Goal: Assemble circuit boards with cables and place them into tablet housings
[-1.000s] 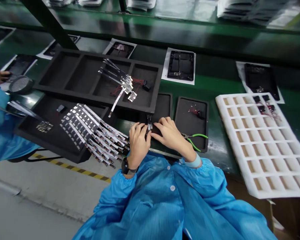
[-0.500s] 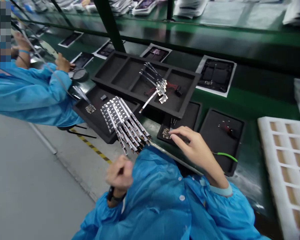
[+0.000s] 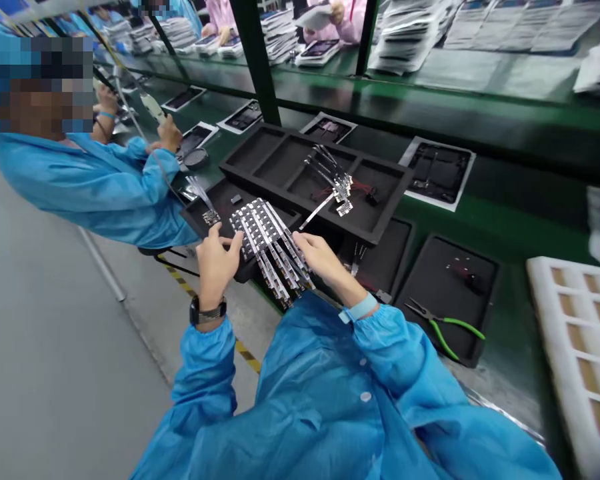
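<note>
A fanned stack of ribbon cable strips (image 3: 260, 227) with small dark-and-white parts lies on a black foam tray (image 3: 293, 217), its lower ends hanging over the front edge. At the stack's left edge is my left hand (image 3: 216, 263), thumb and forefinger apart, the thumb close to the strips. My right hand (image 3: 323, 260) is at the right edge, its fingertips pinched together on the outermost strip. Just above those fingertips ends a long white ribbon from a second cable bundle (image 3: 343, 187), which lies in the divided black tray (image 3: 245, 177).
Green-handled pliers (image 3: 443, 323) rest on a black tray (image 3: 420, 287) to the right. Beyond it stands a white foam crate (image 3: 545, 287). Opened tablet housings (image 3: 440, 170) line the green bench. On the left, a co-worker in blue (image 3: 145, 180) holds a tool.
My left hand has risen from the lap to the strips' left edge. My right hand has moved left from the small boards to the strips' right edge. The pliers have come into full view.
</note>
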`<state>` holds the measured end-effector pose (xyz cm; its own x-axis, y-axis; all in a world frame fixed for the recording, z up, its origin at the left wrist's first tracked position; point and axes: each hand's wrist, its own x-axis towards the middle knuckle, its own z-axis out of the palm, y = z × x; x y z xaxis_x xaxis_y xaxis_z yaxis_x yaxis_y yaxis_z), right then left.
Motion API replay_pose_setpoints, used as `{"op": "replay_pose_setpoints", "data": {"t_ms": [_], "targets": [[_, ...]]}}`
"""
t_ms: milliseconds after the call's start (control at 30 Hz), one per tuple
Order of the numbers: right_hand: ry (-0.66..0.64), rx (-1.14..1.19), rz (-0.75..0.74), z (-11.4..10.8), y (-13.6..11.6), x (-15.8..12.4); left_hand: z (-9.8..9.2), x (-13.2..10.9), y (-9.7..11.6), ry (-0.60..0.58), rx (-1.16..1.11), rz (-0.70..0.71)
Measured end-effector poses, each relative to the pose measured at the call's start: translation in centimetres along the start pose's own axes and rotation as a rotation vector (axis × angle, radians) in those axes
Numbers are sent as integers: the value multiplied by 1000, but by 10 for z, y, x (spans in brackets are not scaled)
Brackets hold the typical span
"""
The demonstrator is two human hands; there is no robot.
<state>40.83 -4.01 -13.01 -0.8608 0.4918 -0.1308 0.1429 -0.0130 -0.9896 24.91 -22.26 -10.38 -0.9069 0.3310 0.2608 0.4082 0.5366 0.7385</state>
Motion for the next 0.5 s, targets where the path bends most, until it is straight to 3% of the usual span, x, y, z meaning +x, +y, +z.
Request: {"op": "replay_pose_setpoints", "data": {"t_ms": [200, 367, 500], "targets": [[10, -77, 22, 15, -13, 6, -2, 1, -2, 15, -271, -204], [4, -104, 13, 20, -14, 8, -7, -5, 2, 134, -653, -271], [-10, -131, -24, 20, -11, 7, -8, -1, 14, 71, -944, -434]]}}
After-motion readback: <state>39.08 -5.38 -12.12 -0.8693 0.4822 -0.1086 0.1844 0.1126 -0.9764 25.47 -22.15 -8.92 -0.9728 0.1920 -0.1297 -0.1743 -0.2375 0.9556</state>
